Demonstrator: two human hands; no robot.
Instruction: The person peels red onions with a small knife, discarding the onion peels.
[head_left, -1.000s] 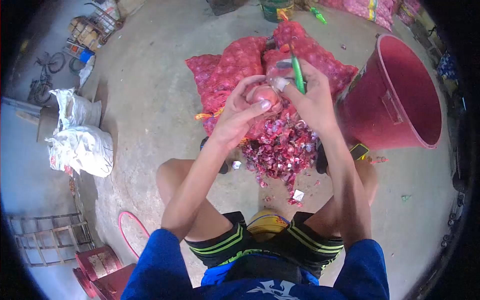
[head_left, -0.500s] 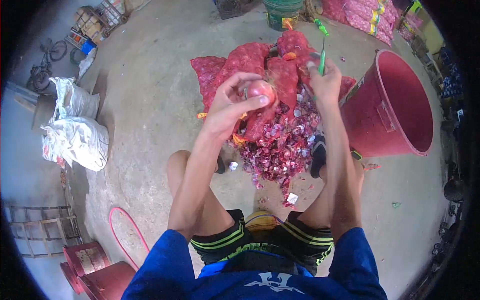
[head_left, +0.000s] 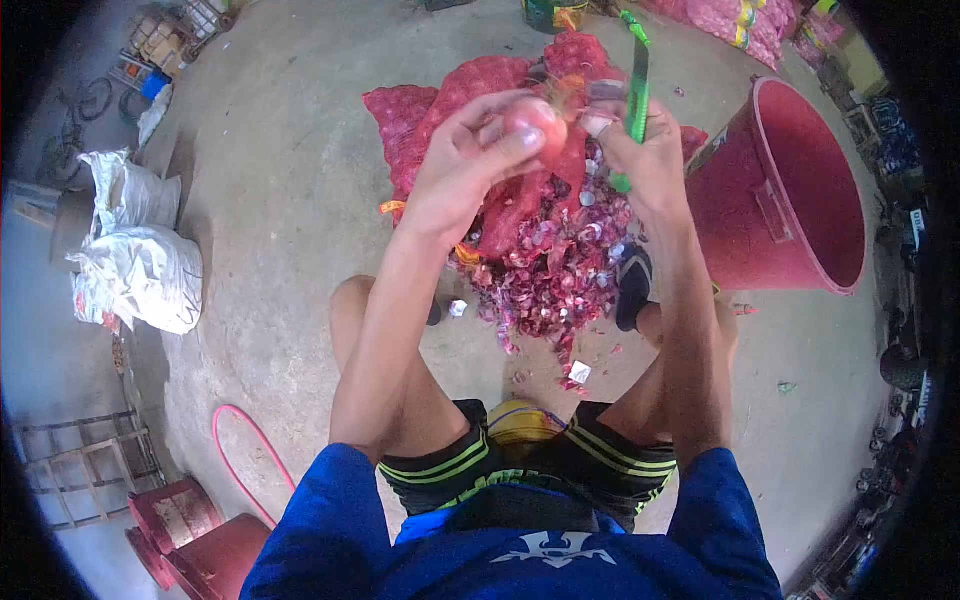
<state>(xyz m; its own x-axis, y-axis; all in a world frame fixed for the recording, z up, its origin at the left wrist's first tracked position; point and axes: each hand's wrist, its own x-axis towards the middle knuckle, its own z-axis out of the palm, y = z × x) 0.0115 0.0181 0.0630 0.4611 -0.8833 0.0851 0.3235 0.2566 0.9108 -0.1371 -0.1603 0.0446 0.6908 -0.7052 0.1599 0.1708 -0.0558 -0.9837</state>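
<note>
Two hands meet above the heap in my view: the left hand (head_left: 462, 170) has its grip closed around a peeled pinkish onion (head_left: 533, 120), fingers curled over the top and thumb pressed against its near side, so the onion sits at the fingertips rather than deep in the palm. The right hand (head_left: 640, 165) is wrapped tight around a green-handled knife (head_left: 637, 95), which stands nearly upright, its upper end pointing away from me. The onion lies just beside the right thumb, almost touching it. Below both hands I see a pile of red onion skins (head_left: 555, 280) on the concrete floor (head_left: 290, 250), with red mesh sacks of onions (head_left: 450, 100) behind it and a tilted red bucket (head_left: 790, 190) just to the right of the pile. White sacks (head_left: 135, 260) lie well apart on the left.

Compared with half a second ago, I see the onion higher in the frame and closer to the knife hand; then the two hands were clearly apart, and the knife was held farther out over the sacks.
</note>
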